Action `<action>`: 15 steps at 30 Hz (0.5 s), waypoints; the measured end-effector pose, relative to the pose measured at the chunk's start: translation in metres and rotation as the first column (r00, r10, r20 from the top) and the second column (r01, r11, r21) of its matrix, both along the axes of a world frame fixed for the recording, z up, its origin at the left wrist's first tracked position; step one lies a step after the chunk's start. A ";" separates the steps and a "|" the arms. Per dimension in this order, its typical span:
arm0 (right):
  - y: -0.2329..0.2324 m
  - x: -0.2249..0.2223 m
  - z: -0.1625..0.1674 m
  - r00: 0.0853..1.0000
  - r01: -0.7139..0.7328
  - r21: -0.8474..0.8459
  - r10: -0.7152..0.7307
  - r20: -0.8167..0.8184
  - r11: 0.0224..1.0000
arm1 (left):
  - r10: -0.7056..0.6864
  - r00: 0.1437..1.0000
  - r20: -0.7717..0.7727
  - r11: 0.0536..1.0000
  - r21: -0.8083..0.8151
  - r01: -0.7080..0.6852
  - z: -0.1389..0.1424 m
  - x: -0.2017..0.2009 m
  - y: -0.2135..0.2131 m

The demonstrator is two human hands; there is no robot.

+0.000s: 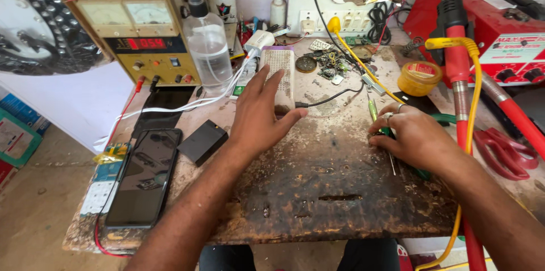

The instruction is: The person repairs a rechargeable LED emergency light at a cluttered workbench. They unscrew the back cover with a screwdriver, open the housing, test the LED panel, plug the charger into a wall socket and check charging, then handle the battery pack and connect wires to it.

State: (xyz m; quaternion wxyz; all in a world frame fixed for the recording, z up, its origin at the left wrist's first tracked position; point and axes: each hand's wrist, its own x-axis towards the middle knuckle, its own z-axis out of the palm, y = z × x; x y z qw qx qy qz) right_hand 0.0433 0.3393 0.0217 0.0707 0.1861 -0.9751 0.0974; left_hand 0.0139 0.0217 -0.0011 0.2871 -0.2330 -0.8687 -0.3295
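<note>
My left hand (260, 113) hovers open over the worn wooden bench (318, 191), fingers spread, its fingertips reaching the white perforated block (281, 75) and its thumb near a black cable plug (301, 104). My right hand (411, 135) rests on the bench at the right, fingers closed around a green-handled screwdriver (373, 111) whose metal shaft pokes out below the hand. A ring shows on one finger.
A black phone (142, 177) and small black box (202, 141) lie at left. Behind stand a beige power supply (139, 24), a spray bottle (207, 41), a yellow tin (418, 77), loose parts, a red hot-air tool (457, 49), a red station (511, 38) and red scissors (505, 152).
</note>
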 end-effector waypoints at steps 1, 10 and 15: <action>0.006 0.000 -0.002 1.000 -0.015 -0.036 0.014 -0.024 0.999 | 0.002 1.000 -0.020 1.000 0.015 -0.002 -0.005 -0.001 0.003; 0.024 -0.027 -0.020 0.982 0.172 -0.775 -0.042 0.185 0.608 | 0.030 0.998 -0.063 1.000 0.001 -0.030 -0.030 0.007 0.006; 0.012 -0.055 -0.017 0.960 0.274 -0.682 -0.154 0.233 0.678 | 0.055 0.992 -0.111 0.998 0.013 -0.054 -0.025 0.008 0.007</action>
